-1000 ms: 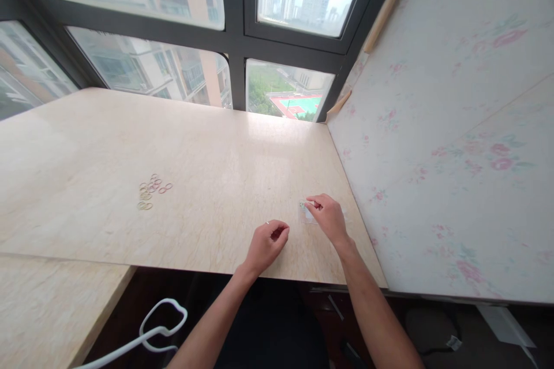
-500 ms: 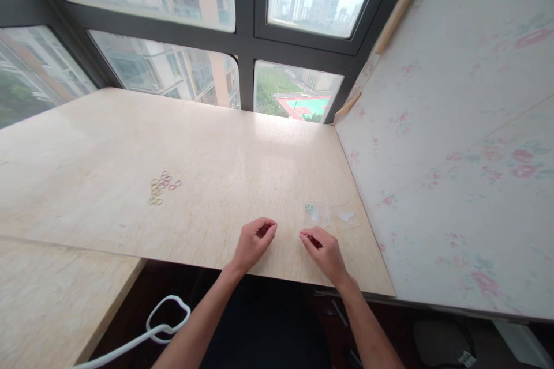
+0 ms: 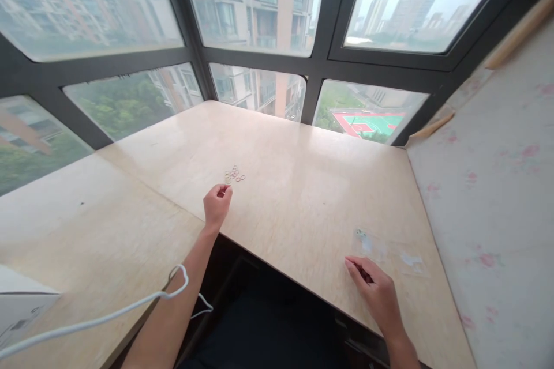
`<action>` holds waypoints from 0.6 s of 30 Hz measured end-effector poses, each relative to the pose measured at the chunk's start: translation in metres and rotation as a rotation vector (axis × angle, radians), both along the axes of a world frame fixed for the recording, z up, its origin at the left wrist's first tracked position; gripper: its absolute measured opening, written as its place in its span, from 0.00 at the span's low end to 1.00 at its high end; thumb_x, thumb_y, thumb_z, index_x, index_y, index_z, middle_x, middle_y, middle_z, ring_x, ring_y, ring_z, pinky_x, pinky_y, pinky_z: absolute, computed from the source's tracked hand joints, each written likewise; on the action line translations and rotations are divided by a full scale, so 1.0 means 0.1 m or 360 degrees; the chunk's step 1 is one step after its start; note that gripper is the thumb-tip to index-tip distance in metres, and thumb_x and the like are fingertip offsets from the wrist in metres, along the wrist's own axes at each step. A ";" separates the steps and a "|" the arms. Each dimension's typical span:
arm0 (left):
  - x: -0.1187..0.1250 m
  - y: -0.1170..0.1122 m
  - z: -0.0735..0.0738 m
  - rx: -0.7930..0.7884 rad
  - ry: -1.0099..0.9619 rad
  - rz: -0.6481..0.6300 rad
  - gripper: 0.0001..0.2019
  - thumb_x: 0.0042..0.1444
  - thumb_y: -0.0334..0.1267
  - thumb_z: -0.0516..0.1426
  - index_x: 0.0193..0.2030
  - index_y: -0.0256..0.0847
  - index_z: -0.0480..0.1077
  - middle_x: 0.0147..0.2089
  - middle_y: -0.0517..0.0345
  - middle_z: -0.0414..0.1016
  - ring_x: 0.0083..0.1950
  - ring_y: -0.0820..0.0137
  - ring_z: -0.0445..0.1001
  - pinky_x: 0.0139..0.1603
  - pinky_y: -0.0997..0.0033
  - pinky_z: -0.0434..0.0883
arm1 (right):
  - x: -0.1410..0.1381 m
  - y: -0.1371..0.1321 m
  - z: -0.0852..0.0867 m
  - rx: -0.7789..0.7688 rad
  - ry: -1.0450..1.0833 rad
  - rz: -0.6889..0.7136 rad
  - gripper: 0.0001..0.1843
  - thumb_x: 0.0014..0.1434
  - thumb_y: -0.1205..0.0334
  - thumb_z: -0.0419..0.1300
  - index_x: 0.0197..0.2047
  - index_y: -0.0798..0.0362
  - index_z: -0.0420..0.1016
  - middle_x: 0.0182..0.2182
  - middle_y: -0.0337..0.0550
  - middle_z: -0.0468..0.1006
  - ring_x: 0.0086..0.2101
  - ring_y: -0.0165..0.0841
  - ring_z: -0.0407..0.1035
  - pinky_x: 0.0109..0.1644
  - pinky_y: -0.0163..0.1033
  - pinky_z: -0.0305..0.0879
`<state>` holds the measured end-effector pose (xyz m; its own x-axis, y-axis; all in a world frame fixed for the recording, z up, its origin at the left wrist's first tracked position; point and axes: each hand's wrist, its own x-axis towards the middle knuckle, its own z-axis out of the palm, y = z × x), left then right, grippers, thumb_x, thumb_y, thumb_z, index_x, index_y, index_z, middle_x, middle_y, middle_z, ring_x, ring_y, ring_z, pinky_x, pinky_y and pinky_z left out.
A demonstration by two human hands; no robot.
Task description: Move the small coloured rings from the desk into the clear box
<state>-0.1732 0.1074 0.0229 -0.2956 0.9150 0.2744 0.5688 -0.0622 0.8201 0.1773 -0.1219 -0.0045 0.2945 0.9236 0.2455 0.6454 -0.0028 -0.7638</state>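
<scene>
My left hand (image 3: 217,203) hovers over the pale wooden tabletop (image 3: 303,184), its fingers curled toward the thumb with nothing visible in them. Just beyond its fingertips lies a small pile of thin rubber bands (image 3: 234,174). My right hand (image 3: 375,291) rests near the table's front edge at the right, fingers loosely curled together and holding nothing that I can see. Just past it lie two small clear plastic bags, one (image 3: 367,241) close to the fingers and one (image 3: 410,259) further right.
A lower tabletop (image 3: 86,230) adjoins at the left, with a white box (image 3: 21,300) on its near corner. A white cable (image 3: 130,308) loops across the front gap. A floral panel (image 3: 497,196) walls the right side. Dark-framed windows (image 3: 311,63) close off the back.
The view has swung left. My left hand has reached out to the rubber bands. My right hand let go of the clear bag and drew back toward the table's front edge.
</scene>
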 end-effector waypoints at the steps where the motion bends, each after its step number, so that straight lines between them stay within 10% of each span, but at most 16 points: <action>1: -0.10 0.05 -0.01 -0.0041 0.0127 0.0023 0.10 0.53 0.41 0.55 0.36 0.39 0.74 0.33 0.56 0.77 0.32 0.68 0.73 0.39 0.69 0.70 | 0.01 0.00 -0.01 0.0003 -0.0015 0.0002 0.16 0.61 0.49 0.57 0.36 0.51 0.79 0.33 0.48 0.80 0.30 0.38 0.72 0.32 0.40 0.68; 6: -0.42 0.21 -0.09 -0.0243 0.0713 -0.0110 0.13 0.55 0.36 0.52 0.44 0.38 0.74 0.40 0.51 0.76 0.37 0.64 0.73 0.44 0.65 0.68 | 0.03 -0.01 -0.05 0.0030 -0.0081 0.0013 0.17 0.61 0.47 0.56 0.35 0.50 0.79 0.33 0.47 0.80 0.29 0.38 0.72 0.32 0.40 0.69; 18: -0.66 0.58 -0.14 -0.0330 0.0952 -0.0456 0.10 0.59 0.36 0.52 0.41 0.41 0.74 0.42 0.51 0.72 0.43 0.62 0.72 0.44 0.66 0.66 | 0.01 0.02 -0.01 0.0082 -0.0192 0.0020 0.19 0.61 0.46 0.55 0.34 0.50 0.79 0.32 0.46 0.81 0.29 0.37 0.74 0.31 0.38 0.70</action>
